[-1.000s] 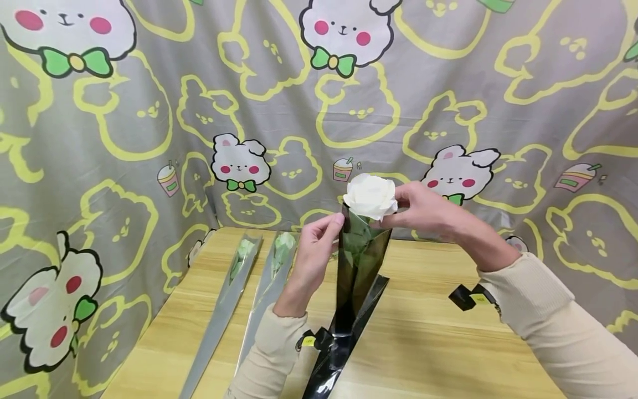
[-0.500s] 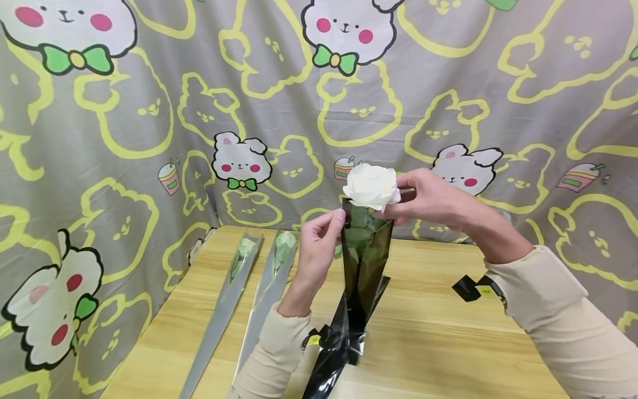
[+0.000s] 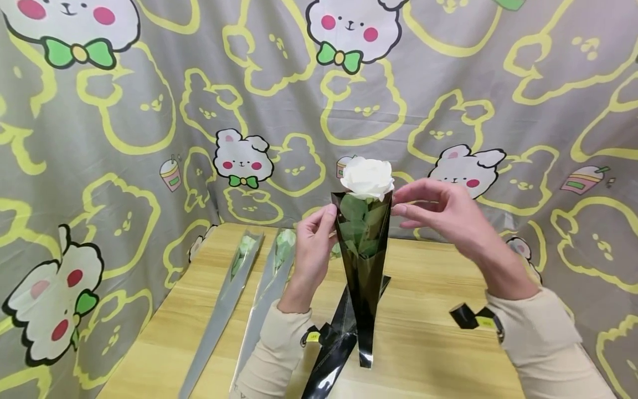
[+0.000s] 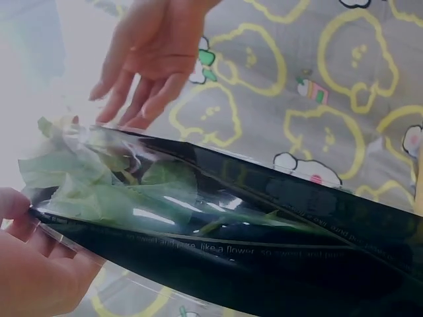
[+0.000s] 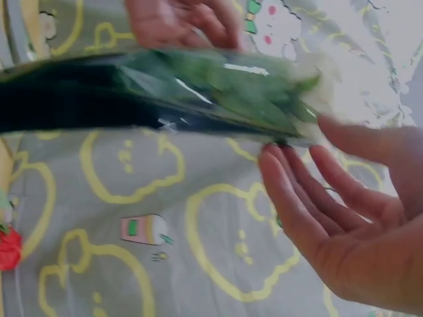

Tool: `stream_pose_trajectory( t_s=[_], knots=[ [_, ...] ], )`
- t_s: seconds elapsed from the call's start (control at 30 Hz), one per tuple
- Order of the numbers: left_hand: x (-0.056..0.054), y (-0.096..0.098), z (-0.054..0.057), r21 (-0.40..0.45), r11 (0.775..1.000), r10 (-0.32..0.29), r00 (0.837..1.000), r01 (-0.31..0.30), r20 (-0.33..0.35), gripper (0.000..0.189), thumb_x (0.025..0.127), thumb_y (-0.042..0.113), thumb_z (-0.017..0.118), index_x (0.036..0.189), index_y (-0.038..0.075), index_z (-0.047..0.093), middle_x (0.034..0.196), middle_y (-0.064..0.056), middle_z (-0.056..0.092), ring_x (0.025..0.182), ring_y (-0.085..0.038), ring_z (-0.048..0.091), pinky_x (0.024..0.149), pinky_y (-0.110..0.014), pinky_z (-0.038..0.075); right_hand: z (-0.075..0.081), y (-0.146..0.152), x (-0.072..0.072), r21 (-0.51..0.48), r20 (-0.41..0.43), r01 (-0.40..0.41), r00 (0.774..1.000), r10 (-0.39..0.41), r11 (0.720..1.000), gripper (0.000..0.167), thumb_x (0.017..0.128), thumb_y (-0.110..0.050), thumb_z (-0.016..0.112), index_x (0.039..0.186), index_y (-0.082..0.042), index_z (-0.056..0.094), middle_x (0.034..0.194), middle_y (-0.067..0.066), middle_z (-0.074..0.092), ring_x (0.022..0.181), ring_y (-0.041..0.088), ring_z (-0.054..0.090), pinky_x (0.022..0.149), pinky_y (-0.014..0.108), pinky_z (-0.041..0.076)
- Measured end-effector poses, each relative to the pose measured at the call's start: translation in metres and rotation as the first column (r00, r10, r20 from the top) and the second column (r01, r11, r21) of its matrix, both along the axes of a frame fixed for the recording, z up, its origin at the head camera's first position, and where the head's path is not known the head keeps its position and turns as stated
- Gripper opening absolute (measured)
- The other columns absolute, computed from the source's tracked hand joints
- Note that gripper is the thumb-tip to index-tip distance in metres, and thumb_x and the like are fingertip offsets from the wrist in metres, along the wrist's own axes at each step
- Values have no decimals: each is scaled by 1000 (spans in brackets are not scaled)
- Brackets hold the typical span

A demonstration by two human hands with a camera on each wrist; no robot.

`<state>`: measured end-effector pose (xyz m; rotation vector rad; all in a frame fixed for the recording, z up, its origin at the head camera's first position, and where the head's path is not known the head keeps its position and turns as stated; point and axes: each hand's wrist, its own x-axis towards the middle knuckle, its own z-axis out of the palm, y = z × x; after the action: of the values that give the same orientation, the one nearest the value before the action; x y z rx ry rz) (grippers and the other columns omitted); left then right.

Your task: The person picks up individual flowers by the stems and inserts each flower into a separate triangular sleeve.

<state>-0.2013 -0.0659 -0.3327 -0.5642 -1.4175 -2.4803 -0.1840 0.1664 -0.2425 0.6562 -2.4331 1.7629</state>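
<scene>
A white rose (image 3: 368, 176) with green leaves stands upright in a narrow dark see-through flower sleeve (image 3: 366, 288), its bloom above the sleeve's mouth. My left hand (image 3: 313, 238) pinches the sleeve's upper left edge between thumb and fingers, as the left wrist view also shows at the sleeve (image 4: 218, 231). My right hand (image 3: 451, 216) is spread loosely at the upper right edge, thumb and fingers apart, fingertips right at the film. In the right wrist view the right hand (image 5: 357, 224) has parted fingers beside the sleeve's mouth.
Two grey-backed sleeves with pale flowers, the outer one (image 3: 224, 310) and the inner one (image 3: 269, 288), lie on the wooden table (image 3: 438, 332) at left. Another black sleeve (image 3: 331, 354) lies below the held one. A patterned curtain (image 3: 289, 83) surrounds the table. Something red (image 5: 9, 248) shows in the right wrist view.
The rose has sunk slightly into the sleeve, which now hangs straighter, its bottom tip swung right. My right hand has let go of the bloom and moved right and down.
</scene>
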Motion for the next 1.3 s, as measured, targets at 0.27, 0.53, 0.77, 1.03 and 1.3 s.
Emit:
stream_pose_trajectory(
  t_s=[0.27,0.53,0.77,1.03,1.3],
  knots=[
    [0,2,1,-154,978,137,990,-142,-42,26,103,7,60,120,-9,71,89,4,67,70,-8,51,63,-21,48,-29,-19,-3,-84,-162,103,980,-115,991,13,96,-3,71,100,10,71,95,9,73,81,17,74,69,38,61],
    [-2,0,3,-190,960,199,979,-205,-46,27,103,8,61,123,-9,70,90,2,68,75,-7,54,61,-21,47,-38,-19,-5,-118,-153,126,978,-144,985,17,98,-6,69,103,10,68,97,9,72,84,15,73,71,38,61],
    [-3,-5,12,-134,990,40,999,-38,14,34,104,11,60,132,-9,64,122,-9,70,100,-10,63,73,-25,55,-37,-12,-6,-255,-103,87,988,-116,963,15,98,-8,71,102,6,68,100,10,71,86,17,74,75,40,61],
    [-7,-2,30,-97,991,96,995,-97,-21,29,102,8,62,123,-9,69,99,1,72,87,-8,62,66,-25,55,-25,-17,-8,-330,-187,60,974,-127,942,13,96,-4,71,101,8,69,102,13,64,79,18,74,74,38,60],
    [-8,4,52,-118,980,150,984,-161,-101,25,98,5,67,116,-12,72,88,3,72,72,-6,58,65,-22,54,-10,-18,-7,-415,-233,45,960,-154,909,14,96,0,70,102,13,67,102,11,66,88,16,70,73,36,61]
  ],
)
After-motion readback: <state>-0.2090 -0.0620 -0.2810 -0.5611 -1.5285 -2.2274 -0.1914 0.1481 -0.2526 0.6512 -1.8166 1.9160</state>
